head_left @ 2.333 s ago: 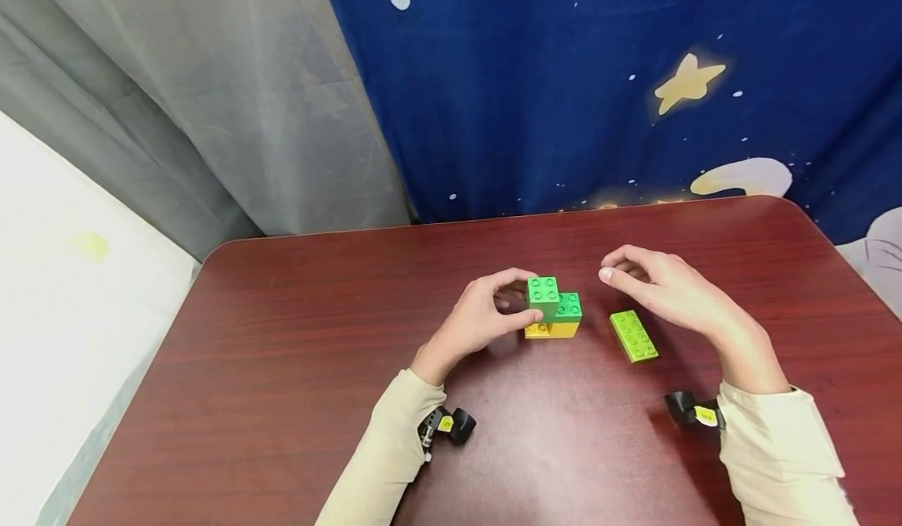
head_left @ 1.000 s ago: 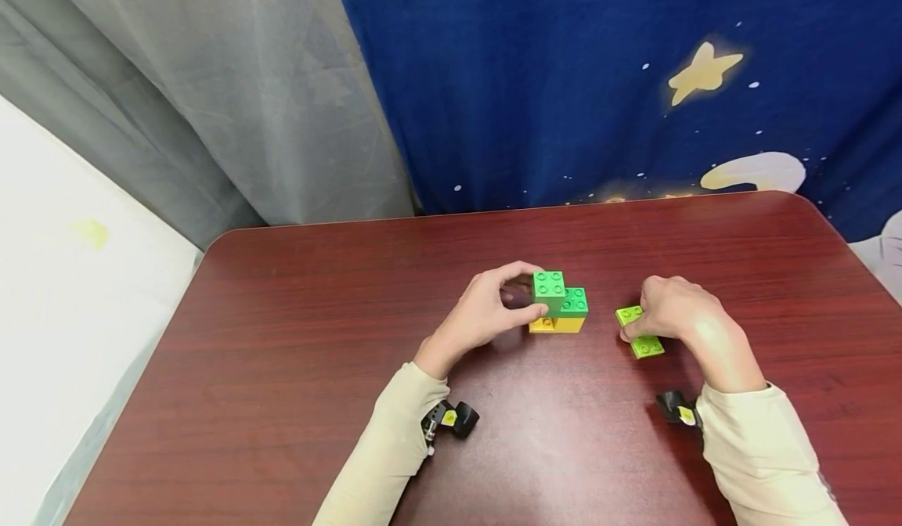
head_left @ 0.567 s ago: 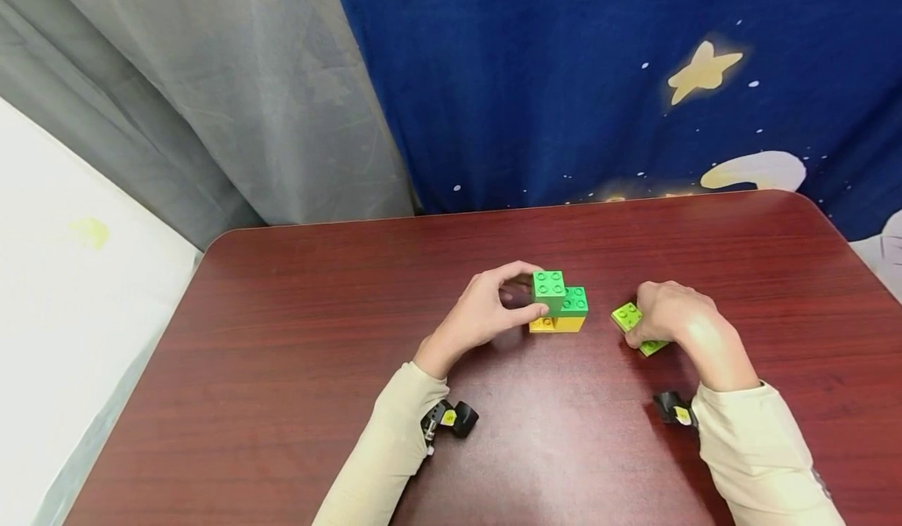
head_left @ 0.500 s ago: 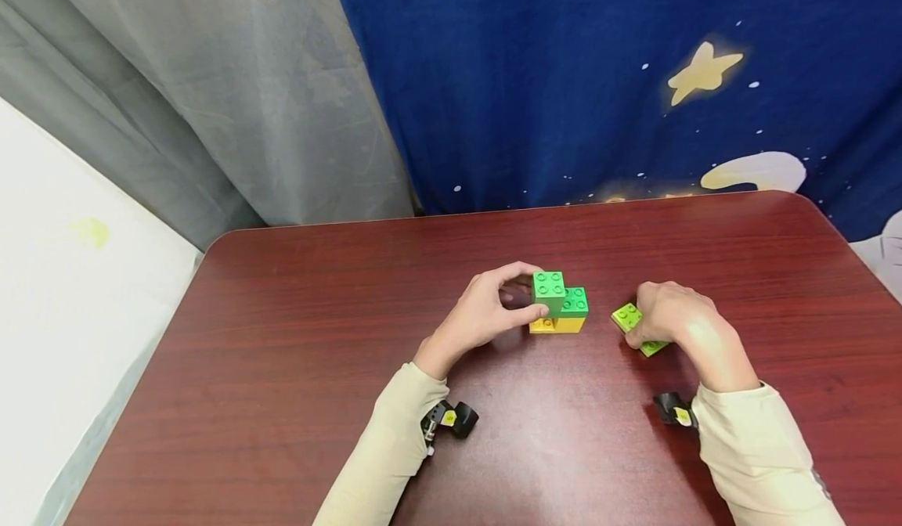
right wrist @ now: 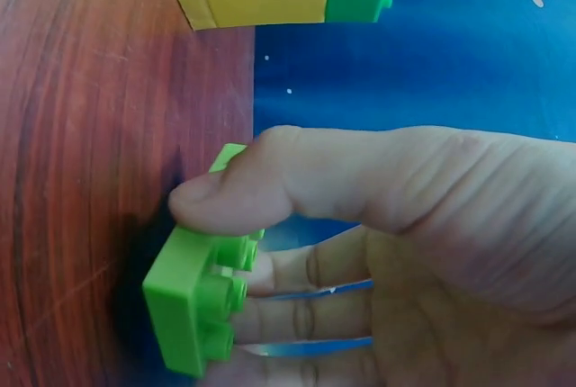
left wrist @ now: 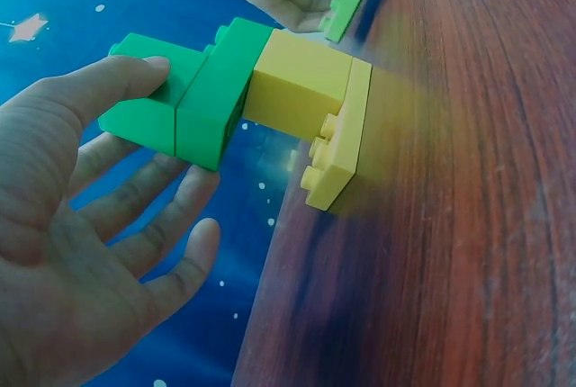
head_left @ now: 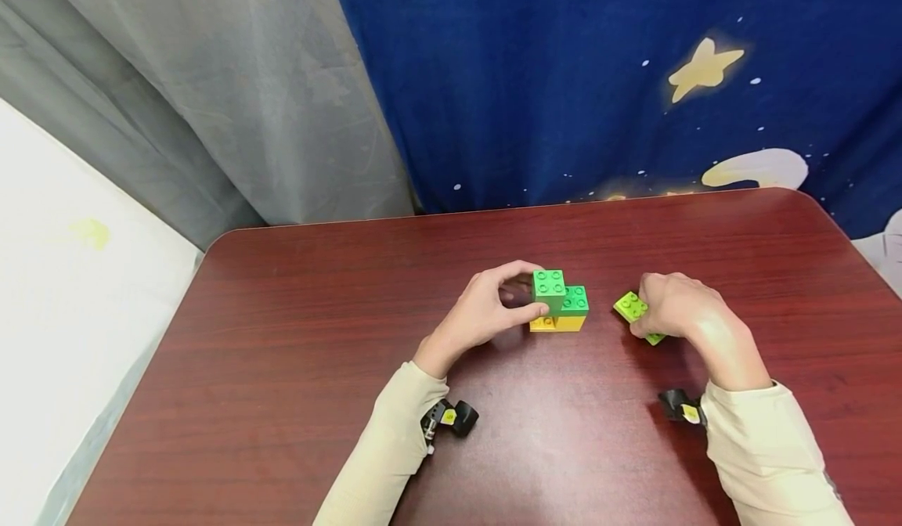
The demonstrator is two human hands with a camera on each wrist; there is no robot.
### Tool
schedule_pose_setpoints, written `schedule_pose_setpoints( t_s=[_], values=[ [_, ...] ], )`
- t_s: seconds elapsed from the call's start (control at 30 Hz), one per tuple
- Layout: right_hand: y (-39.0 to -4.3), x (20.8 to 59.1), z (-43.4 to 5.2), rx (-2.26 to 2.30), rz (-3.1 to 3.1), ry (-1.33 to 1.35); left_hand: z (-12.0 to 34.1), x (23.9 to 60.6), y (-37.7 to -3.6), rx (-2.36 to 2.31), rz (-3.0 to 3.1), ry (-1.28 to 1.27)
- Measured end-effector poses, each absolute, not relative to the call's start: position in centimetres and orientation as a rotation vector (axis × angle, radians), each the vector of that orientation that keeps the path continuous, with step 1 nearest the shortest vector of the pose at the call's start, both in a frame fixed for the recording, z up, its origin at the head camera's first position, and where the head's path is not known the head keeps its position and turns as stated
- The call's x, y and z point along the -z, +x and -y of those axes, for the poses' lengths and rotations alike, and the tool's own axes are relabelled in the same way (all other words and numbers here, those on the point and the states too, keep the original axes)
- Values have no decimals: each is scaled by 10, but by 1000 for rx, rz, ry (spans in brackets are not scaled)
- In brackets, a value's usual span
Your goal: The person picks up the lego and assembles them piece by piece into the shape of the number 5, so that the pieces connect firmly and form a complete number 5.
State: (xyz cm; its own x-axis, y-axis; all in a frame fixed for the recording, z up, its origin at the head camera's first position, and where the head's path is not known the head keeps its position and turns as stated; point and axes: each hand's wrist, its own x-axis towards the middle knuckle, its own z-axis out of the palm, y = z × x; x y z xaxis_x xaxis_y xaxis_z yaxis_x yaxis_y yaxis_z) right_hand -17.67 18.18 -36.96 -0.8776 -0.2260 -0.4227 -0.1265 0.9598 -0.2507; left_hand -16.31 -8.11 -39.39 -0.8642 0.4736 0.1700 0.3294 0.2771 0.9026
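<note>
My left hand [head_left: 479,313] holds the top green brick [head_left: 548,290] of a small stack between thumb and fingers. Under it sits a wider green brick [head_left: 576,302], then a yellow brick [left wrist: 295,81] on a thin yellow plate [left wrist: 344,148] with several studs showing. To the right of the stack, my right hand [head_left: 682,307] pinches a flat lime-green building brick [right wrist: 178,292]. Its thumb lies across the near side, with the fingers on the far side. In the right wrist view the lime brick's studs face the palm, and its shadow falls on the table beside it.
The dark red wooden table [head_left: 317,369] reaches back to a blue curtain [head_left: 535,80] with stars and a grey curtain [head_left: 232,103]. A white surface [head_left: 70,315] stands at the left. Black wrist cameras [head_left: 461,419] sit below both hands.
My right hand has come down onto the lime brick, gripped it and turned it, then moved it slightly toward the table's back. My left hand stays on the stack.
</note>
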Motion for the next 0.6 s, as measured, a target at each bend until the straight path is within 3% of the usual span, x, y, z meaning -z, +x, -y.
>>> schedule_pose_setpoints(
  t_s=[0.37, 0.6],
  values=[
    [-180, 370, -185, 467, -2807, -460, 81, 401, -167, -1645, -2391, 773],
    [-179, 366, -182, 564, -2859, -528, 79, 376, -155, -1648, -2361, 760]
  ],
)
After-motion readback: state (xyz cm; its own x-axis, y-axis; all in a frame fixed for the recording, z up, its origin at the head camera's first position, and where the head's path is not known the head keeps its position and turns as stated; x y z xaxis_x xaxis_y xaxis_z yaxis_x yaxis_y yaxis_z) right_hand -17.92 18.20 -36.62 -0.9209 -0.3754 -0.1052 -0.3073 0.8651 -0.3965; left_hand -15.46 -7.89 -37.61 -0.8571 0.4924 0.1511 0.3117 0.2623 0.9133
